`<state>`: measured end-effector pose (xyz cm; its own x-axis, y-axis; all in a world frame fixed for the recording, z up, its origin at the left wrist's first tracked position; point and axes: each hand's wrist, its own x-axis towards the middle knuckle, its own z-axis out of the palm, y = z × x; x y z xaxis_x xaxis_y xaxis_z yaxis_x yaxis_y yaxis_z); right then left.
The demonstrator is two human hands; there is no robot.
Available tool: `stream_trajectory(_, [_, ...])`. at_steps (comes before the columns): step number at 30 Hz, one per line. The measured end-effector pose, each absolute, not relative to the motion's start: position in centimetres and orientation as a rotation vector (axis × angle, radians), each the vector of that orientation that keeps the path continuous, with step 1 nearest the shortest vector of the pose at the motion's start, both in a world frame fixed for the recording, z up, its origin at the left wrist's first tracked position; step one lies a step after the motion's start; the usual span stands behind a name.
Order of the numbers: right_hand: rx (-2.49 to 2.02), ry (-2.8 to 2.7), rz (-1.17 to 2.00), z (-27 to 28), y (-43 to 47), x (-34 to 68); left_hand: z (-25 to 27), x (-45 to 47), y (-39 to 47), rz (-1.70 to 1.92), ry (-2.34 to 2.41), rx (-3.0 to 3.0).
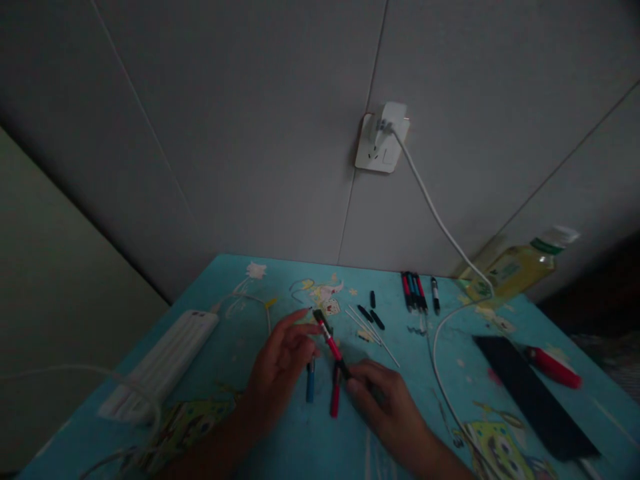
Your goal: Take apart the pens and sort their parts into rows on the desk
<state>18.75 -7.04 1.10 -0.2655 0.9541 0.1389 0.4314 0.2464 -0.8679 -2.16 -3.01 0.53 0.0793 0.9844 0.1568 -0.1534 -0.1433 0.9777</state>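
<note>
- Here's the right hand, its grip pinched on the lower end of a red-and-black pen!
- And that pen sits tilted, off towards the middle of the table, its upper end pointing at the far edge.
- Over to the left hand: fingers curled, tips right at the pen's upper part; whether that grip is closed on it, I can't tell.
- Between the hands, a blue barrel and a red barrel lie on the table, pointing away to the far edge.
- Just beyond, thin white rods spread out, with three short black pieces close by.
- Up at the far edge, right of centre, a row of pens, and one single pen just beside it.
- Far right corner: a bottle of yellow liquid!
- Along the right edge, a dark flat slab; along the left edge, a white power strip.
</note>
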Motion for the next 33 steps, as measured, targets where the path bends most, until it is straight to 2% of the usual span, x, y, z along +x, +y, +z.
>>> stream_trajectory(9, [-1.610,-1.544,0.489,0.2,-5.0,23.4,-0.2,-2.8,-2.5,1.103,1.189,1.520])
stream_trajectory(18, [-2.358,-1.861,-0.427,2.5,-1.9,27.4,-1.2,-2.6,-2.3,1.119,1.165,1.769])
stream_trajectory(24, [-2.579,-1.768,-0.477,3.2,1.1,28.8,-0.5,-2.2,-2.9,1.175,1.062,1.866])
stream_trajectory(33, [-2.642,-1.738,-0.397,3.6,3.5,28.9,0.5,-2.0,-3.2,1.115,1.019,2.021])
